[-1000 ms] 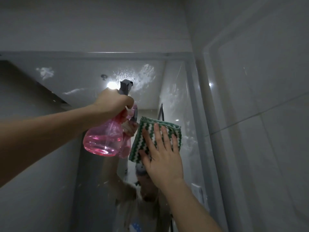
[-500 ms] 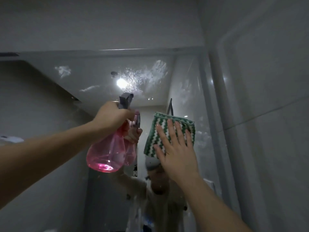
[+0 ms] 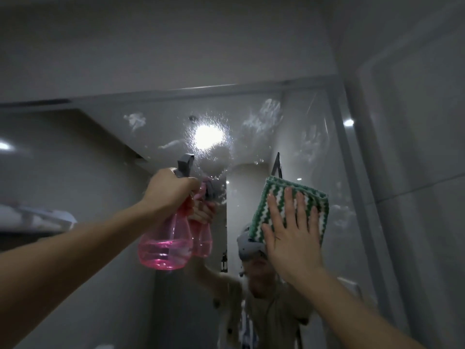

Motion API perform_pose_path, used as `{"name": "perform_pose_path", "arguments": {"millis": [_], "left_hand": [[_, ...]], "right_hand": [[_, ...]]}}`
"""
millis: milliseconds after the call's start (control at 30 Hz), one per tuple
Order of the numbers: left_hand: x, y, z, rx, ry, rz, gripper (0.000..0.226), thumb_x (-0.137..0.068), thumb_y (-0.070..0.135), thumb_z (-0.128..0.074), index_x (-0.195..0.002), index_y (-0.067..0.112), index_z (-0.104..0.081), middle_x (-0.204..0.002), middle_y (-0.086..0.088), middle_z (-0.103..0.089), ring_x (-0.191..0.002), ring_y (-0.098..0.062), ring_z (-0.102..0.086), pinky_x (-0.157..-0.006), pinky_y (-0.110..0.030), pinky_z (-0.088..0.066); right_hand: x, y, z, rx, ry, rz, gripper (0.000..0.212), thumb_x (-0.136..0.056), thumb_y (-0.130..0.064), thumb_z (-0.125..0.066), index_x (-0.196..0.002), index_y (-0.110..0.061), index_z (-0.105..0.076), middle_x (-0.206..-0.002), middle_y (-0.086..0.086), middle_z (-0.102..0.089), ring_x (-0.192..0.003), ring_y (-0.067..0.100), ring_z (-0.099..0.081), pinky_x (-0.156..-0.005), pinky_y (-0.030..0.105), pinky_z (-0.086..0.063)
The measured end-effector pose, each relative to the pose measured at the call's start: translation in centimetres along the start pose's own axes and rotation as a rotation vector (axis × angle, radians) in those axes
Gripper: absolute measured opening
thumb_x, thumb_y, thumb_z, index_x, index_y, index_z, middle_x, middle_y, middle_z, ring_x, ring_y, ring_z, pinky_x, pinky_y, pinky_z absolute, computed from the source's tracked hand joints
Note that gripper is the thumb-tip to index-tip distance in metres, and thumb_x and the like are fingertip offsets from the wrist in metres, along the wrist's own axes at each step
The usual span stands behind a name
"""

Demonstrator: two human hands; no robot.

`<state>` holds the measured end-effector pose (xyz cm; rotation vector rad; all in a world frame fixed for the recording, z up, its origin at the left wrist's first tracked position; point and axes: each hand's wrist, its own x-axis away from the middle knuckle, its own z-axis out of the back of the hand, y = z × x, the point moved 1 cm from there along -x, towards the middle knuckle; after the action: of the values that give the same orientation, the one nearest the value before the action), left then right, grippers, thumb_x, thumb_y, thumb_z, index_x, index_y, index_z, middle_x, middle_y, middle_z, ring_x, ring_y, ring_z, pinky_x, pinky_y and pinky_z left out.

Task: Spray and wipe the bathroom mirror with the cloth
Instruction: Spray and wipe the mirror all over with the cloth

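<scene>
A: Nearest to us we see our two bare forearms, both raised. Our left hand [image 3: 171, 190] has its fingers curled around the neck of the pink spray bottle [image 3: 166, 238], just under the grey spray head [image 3: 185, 165]. The bottle is a little tilted, the nozzle points at the glass, and some pink liquid stands in the bottom.

B: And our right hand [image 3: 292, 235]?

A: It is flat, with the fingers [image 3: 288, 205] straight and a bit spread. They press the folded green-and-white zigzag cloth [image 3: 299, 197] against the bathroom mirror [image 3: 75, 172]. We grip nothing there, we only push. The cloth sits in the right part of the glass, with its upper edge above our fingertips.

B: What do we see on the glass itself?

A: Fine spray droplets [image 3: 216, 152] are spread around the bright reflection of a ceiling lamp [image 3: 208, 136], above the bottle. There are also whitish smears [image 3: 264, 117] higher, near the top frame [image 3: 176, 93] of the mirror. In the reflection we find the bottle again, and a person in a light shirt with a head-mounted camera [image 3: 245, 248].

B: And farther away?

A: To the right stands a glossy tiled wall [image 3: 415, 172]. At the left edge something pale and blurred shows; we cannot tell what it is.
</scene>
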<state>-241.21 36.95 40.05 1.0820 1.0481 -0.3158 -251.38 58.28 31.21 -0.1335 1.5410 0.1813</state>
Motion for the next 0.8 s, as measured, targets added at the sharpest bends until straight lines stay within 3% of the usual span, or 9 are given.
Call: {"name": "perform_pose_path", "arguments": {"millis": [200, 300, 467, 667, 800], "left_hand": [[-1.4, -0.1, 2.3, -0.023, 0.056, 0.024, 0.013, -0.064, 0.006, -0.059, -0.052, 0.003, -0.054, -0.047, -0.015, -0.050, -0.037, -0.022, -0.046, -0.042, -0.024, -0.038], [-2.3, -0.2, 4.1, 0.006, 0.089, 0.048, 0.017, -0.071, -0.005, -0.055, -0.055, 0.000, -0.051, -0.046, -0.014, -0.046, -0.029, -0.019, -0.042, -0.033, -0.017, -0.032], [-4.2, -1.3, 8.0, -0.009, 0.177, 0.052, 0.011, -0.073, -0.003, -0.056, -0.062, -0.001, -0.055, -0.039, -0.008, -0.050, -0.033, -0.022, -0.048, -0.037, -0.023, -0.039], [-4.8, -2.7, 10.5, 0.028, 0.239, -0.010, 0.017, -0.080, -0.006, -0.055, -0.065, 0.002, -0.051, -0.042, -0.008, -0.047, -0.030, -0.017, -0.046, -0.048, -0.030, -0.042], [-3.7, -3.5, 11.1, 0.045, 0.162, -0.004, 0.013, -0.082, -0.007, -0.054, -0.072, 0.002, -0.051, -0.051, -0.012, -0.046, -0.033, -0.017, -0.045, -0.040, -0.024, -0.042]], "right_hand": [[-0.8, -5.7, -0.9, -0.051, 0.003, 0.039, 0.061, -0.100, -0.042, -0.001, -0.147, -0.015, -0.030, -0.151, 0.018, -0.029, -0.139, 0.033, -0.023, -0.112, 0.047, -0.009], [-1.5, -8.3, -1.5, -0.076, 0.002, 0.056, 0.061, -0.100, -0.042, -0.001, -0.146, -0.015, -0.030, -0.152, 0.018, -0.029, -0.140, 0.034, -0.023, -0.112, 0.047, -0.009], [-1.6, -9.6, -2.1, -0.082, 0.019, 0.075, 0.061, -0.100, -0.041, -0.003, -0.146, -0.015, -0.033, -0.151, 0.019, -0.031, -0.140, 0.035, -0.024, -0.113, 0.050, -0.009], [-1.5, -9.5, -2.1, -0.049, 0.055, 0.093, 0.060, -0.094, -0.040, -0.027, -0.147, -0.015, -0.034, -0.152, 0.019, -0.030, -0.140, 0.033, -0.022, -0.113, 0.047, -0.009], [-1.4, -9.4, -2.0, -0.036, 0.064, 0.096, 0.060, -0.094, -0.040, -0.028, -0.148, -0.016, -0.031, -0.152, 0.018, -0.029, -0.141, 0.032, -0.020, -0.114, 0.045, -0.006]]}}
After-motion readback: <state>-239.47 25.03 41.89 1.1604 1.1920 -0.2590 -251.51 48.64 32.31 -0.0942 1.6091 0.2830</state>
